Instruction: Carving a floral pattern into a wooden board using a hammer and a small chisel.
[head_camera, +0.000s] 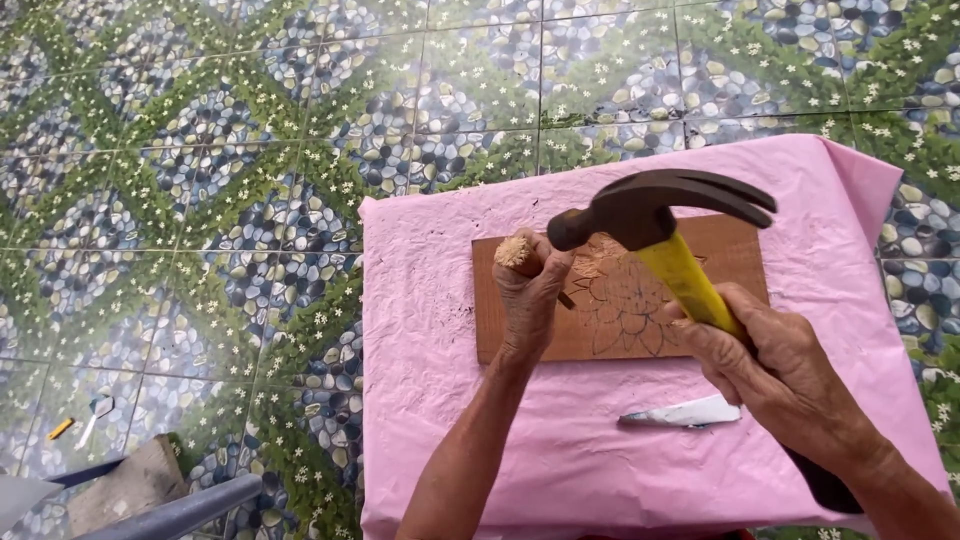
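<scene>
A wooden board (620, 300) lies flat near the middle of a pink cloth (440, 400), with bare cloth on every side of it and most room toward the near edge. Past the cloth's left edge is open tiled floor (200, 200). The left hand (527, 290) is closed around a chisel (520, 255) with a frayed wooden top, standing on the board's left part. The right hand (770, 365) grips the yellow handle of a hammer (660, 215), whose dark head hangs just right of the chisel top, above the carved flower. A white-wrapped tool (685, 412) lies on the cloth near the right hand.
</scene>
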